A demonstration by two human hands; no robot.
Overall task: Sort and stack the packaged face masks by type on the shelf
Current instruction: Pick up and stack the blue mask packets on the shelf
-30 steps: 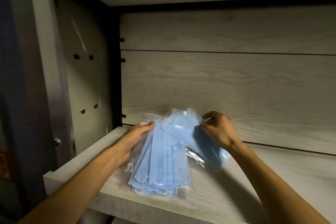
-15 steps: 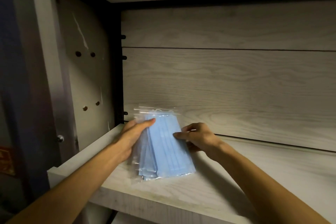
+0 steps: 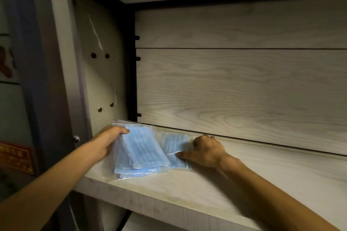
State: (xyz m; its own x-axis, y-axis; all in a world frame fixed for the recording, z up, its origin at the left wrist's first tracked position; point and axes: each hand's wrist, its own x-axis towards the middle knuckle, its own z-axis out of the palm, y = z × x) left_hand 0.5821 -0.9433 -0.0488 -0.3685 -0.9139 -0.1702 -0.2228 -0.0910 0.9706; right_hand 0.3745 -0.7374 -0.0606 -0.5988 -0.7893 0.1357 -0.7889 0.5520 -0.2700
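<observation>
Left hand (image 3: 105,143): curled round the left edge of the stack (image 3: 139,153), thumb on top of the upper packet, fingers tucked under the side.
Right hand (image 3: 205,151): lying on the single packet (image 3: 174,148), thumb stretched left and pressing down on the plastic, the other fingers bent at the packet's far right edge; whether they actually grip it, I cannot tell.
Stack: blue masks in clear bags, fanned and untidy, at the left end of the shelf (image 3: 253,184), close to the side panel (image 3: 101,65); lower corners poke out towards the front edge.
Single packet: flat on the shelf just right of the stack, its left edge slipping under the stack's top packet, its far end near the back panel (image 3: 234,90).
Shelf: pale wood grain, front lip in view, dark frame post (image 3: 132,62) in the back left corner.
Side panel: a few small holes, a pale scratch running down it.
</observation>
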